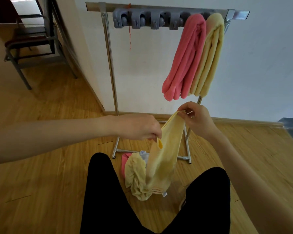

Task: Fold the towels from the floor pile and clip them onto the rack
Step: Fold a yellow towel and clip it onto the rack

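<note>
A yellow towel [166, 149] hangs between my hands above the floor pile. My left hand [139, 127] pinches one corner of it low down, and my right hand [196, 119] pinches its top edge higher up. Its lower end droops onto the floor pile [135, 173], where another yellow towel, a pink one and a pale blue one lie crumpled. On the metal rack [108, 53] a row of grey clips [145, 19] runs along the top bar. A folded pink towel [184, 59] and a folded yellow towel [208, 61] hang from the clips at the right.
My legs in black trousers [101, 196] stand either side of the pile on the wooden floor. A dark metal chair [32, 41] stands at the back left beyond a wall corner. A red thread [130, 38] dangles from the rack bar. White wall behind the rack.
</note>
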### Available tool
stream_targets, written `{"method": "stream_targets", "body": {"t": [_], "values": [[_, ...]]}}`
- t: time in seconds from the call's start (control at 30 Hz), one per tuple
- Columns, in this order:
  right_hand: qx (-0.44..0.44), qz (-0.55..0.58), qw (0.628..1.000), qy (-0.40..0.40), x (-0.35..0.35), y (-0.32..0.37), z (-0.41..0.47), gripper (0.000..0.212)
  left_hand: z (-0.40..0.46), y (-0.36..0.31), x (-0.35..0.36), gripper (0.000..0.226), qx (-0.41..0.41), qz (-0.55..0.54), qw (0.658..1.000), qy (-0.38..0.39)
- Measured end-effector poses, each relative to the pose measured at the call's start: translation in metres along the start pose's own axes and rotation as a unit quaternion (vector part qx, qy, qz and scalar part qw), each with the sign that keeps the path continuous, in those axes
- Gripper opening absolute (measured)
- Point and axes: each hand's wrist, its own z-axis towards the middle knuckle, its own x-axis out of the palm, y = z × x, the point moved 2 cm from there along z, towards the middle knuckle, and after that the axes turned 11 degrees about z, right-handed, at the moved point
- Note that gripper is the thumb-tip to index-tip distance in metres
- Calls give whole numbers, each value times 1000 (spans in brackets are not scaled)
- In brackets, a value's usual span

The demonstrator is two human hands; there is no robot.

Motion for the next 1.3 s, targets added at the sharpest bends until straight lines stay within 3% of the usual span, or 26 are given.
{"method": "stream_targets", "body": {"t": [0.1,0.23,0.33,0.43,0.57,0.73,0.97,1.1,1.2,1.3], "values": [[18,22,999,-14,1,-4,0,10,1,-5,-5,8,57,130,984,-109],[13,19,1000,-18,5,-3,0,11,8,-13,-12,23,131,174,968,-123],[0,20,999,-44,7,1,2,12,12,-9,-12,24,139,199,962,-123],[-4,41,997,-58,6,7,3,9,11,0,-12,15,85,204,964,-148],[-8,86,995,-44,7,20,4,5,7,11,-12,37,-58,155,967,-192],[2,140,990,-19,13,30,2,7,3,12,-7,41,-145,94,953,-251],[26,218,976,3,20,39,-7,12,-5,10,-3,46,-185,67,941,-275],[58,290,955,-22,24,38,-17,17,-5,9,-3,45,-211,73,933,-283],[65,360,929,-58,27,35,-27,28,-5,11,-4,41,-230,54,924,-299],[26,355,931,-79,31,39,-32,45,-1,11,-8,34,-241,52,920,-306]]}}
